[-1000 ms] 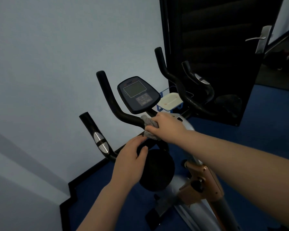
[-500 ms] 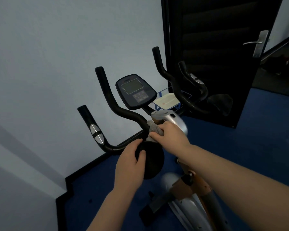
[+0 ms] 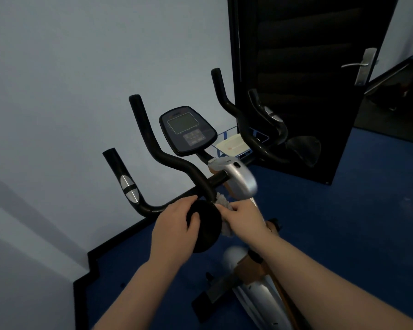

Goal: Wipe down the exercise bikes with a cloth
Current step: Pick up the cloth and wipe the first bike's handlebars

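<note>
An exercise bike (image 3: 241, 181) with black handlebars (image 3: 153, 144) and a dark console (image 3: 187, 129) stands before a pale wall. My left hand (image 3: 174, 228) grips the round black elbow pad (image 3: 205, 231) on the near handlebar. My right hand (image 3: 244, 216) holds a grey cloth (image 3: 222, 201) against the right edge of that pad, just below the bar's bend. Most of the cloth is hidden by my fingers.
A black door (image 3: 303, 75) with a metal handle (image 3: 360, 64) stands open at the right, behind the far handlebar. A white and blue box (image 3: 234, 146) lies beyond the console. Blue floor (image 3: 343, 222) surrounds the bike; the wall is close on the left.
My right hand has drawn the cloth down the handlebar, from the bar's upper bend to the elbow pad's edge. My left hand stays on the pad. The silver column head has come into view.
</note>
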{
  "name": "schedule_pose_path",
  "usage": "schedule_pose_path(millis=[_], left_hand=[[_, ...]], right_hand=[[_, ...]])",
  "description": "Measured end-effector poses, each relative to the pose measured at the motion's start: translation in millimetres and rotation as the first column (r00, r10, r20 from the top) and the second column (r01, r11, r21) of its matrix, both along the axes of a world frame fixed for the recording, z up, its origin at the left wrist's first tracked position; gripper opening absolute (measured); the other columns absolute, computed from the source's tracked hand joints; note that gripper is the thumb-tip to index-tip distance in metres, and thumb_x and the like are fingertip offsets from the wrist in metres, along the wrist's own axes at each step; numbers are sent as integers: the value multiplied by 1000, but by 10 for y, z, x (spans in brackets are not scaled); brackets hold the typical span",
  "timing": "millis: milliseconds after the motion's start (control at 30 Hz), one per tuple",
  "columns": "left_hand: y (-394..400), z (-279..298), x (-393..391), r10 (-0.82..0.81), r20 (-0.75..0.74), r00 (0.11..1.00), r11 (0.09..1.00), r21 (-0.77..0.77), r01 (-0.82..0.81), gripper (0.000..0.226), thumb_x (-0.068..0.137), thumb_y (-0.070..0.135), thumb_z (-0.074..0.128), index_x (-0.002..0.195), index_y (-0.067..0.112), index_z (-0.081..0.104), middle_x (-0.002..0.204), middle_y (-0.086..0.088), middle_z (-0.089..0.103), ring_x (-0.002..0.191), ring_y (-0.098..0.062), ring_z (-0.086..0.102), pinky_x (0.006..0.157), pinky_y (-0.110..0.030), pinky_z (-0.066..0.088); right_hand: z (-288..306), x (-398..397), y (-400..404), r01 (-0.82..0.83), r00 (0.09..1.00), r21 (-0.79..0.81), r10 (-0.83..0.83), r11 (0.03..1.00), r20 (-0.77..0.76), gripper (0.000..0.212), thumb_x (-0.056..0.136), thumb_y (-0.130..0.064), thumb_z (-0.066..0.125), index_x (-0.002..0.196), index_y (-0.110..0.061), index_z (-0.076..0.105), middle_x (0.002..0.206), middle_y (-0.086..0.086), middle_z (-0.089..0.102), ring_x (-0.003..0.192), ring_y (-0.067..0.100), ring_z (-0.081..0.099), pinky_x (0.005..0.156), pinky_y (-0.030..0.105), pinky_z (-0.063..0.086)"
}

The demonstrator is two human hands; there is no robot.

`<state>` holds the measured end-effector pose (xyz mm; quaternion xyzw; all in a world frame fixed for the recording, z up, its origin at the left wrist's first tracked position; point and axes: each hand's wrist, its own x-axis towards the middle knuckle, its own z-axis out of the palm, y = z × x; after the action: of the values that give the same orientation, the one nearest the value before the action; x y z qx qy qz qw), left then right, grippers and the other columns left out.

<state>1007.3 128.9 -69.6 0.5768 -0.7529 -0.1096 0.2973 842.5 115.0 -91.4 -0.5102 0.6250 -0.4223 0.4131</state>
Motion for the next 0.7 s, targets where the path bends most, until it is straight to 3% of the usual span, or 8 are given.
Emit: schedule_pose_path(millis=[100, 167, 233, 300, 400, 533, 633, 700], left_hand=[[-28, 24, 56, -48, 32, 998, 998, 31, 47, 41, 93, 29, 52, 133, 32, 50, 126, 18, 54, 116, -1, 48, 96, -21, 37], [-80, 72, 100, -62, -11, 998, 996, 67, 62, 35, 93, 32, 52, 128, 35, 54, 118, 23, 54, 111, 0, 50, 93, -22, 39], [-178, 138, 126, -61, -23, 998, 997, 48, 62, 29, 93, 31, 53, 121, 33, 60, 113, 23, 57, 106, 0, 52, 90, -22, 39], [-285, 187, 126, -36, -25, 999, 999, 14, 36, 27, 94, 28, 53, 118, 30, 62, 111, 19, 60, 102, 0, 51, 89, -23, 39], [-369, 183, 107, 3, -63, 998, 1000, 27, -1, 26, 94, 27, 52, 119, 28, 62, 109, 18, 59, 100, 2, 48, 87, -23, 37], [-358, 86, 91, 47, -104, 993, 998, 37, -43, 29, 94, 25, 51, 120, 29, 60, 111, 21, 56, 105, 3, 46, 90, -21, 34], [-328, 46, 70, 81, -152, 985, 997, 19, -79, 28, 93, 23, 50, 118, 31, 60, 112, 21, 57, 105, 4, 47, 88, -21, 36], [-319, 30, 48, 102, -182, 978, 995, 25, -99, 28, 93, 23, 49, 116, 31, 61, 109, 22, 58, 103, 5, 48, 86, -21, 37]], right_hand=[[158, -147, -58, -148, 989, 103, 150, 984, -16, 41, 85, -38, 67, 60, -7, 56, 58, 10, 49, 55, 19, 47, 56, 33, 38], [302, -255, -156, -188, 969, 135, 206, 973, -138, 42, 84, -42, 65, 73, -1, 65, 69, 10, 60, 68, 25, 59, 64, 42, 49], [474, -311, -291, -126, 939, 31, 129, 992, -320, 32, 84, -45, 62, 85, -14, 68, 76, 0, 63, 79, 22, 62, 67, 38, 49], [628, -267, -442, -90, 922, -107, 42, 990, -384, 26, 86, -45, 59, 103, -27, 62, 87, -5, 60, 86, 19, 59, 68, 33, 45], [651, -55, -702, -127, 917, -202, 37, 971, -398, 28, 89, -41, 57, 114, -31, 51, 98, -1, 64, 89, 21, 60, 71, 37, 50], [353, 315, -810, -150, 922, -269, 36, 952, -384, 32, 93, -31, 55, 124, -26, 58, 119, 6, 60, 112, 24, 49, 98, 40, 39], [201, 334, -736, -63, 965, -329, -27, 942, -262, 40, 91, -32, 60, 130, -25, 57, 118, 6, 59, 114, 22, 45, 100, 35, 35], [153, 283, -710, -80, 962, -327, -14, 942, -274, 45, 88, -34, 64, 131, -26, 56, 114, 5, 58, 112, 20, 45, 98, 36, 37]])
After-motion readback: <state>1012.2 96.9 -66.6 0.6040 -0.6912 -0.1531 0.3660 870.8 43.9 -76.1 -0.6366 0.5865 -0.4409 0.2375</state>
